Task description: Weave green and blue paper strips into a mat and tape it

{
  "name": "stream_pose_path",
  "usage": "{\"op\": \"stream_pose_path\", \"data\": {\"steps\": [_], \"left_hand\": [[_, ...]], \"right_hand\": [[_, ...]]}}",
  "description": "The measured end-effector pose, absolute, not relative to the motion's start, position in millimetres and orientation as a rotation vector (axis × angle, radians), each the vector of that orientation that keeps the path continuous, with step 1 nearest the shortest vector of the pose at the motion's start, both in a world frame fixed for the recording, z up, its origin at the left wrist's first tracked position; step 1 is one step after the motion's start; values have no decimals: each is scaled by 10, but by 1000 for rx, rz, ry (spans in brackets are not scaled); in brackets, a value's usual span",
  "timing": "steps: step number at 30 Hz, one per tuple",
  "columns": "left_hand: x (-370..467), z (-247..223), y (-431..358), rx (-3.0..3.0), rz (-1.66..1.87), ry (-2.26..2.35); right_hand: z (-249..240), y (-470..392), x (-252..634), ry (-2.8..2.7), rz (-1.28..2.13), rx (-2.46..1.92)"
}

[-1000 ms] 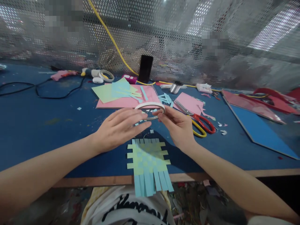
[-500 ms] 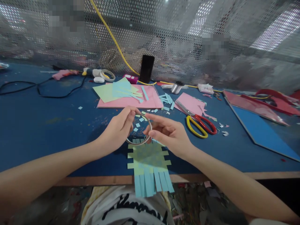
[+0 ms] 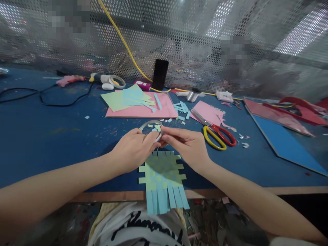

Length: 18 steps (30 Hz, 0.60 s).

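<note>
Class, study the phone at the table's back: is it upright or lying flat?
Upright: the black phone rests on its short edge, its tall dark face rising before the perforated screen.

Workshop or craft bench, by my view. Blue worktop (image 3: 64, 136), scuffed, paper scraps strewn. Scissors (image 3: 215, 131), wire spool (image 3: 193, 95), tape roll (image 3: 117, 82), coloured sheets (image 3: 142, 106). Perforated metal screen (image 3: 179, 44) behind; litter (image 3: 215, 218) on floor below.

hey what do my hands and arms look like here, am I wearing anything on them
Your left hand and right hand are ungloved, with no watch or bracelet showing. Both forearms are bare; a pale sleeve edge shows near the right elbow.
</note>
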<state>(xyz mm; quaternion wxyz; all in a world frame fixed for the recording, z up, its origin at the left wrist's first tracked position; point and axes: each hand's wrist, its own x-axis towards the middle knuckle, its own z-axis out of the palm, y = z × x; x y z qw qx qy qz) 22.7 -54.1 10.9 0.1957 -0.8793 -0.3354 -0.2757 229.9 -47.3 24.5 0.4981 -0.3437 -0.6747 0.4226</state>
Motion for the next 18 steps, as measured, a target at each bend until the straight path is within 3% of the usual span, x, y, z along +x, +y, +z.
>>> {"op": "stream_pose_path", "data": {"steps": [7, 18], "left_hand": [[259, 126, -612, -2431, -770, -822], [248, 97, -621, -2393, -672, -830]], "right_hand": [[231, -486, 2292, -1719, 648, -729], [192, -548, 2276, -1793, 554, -649]]}}
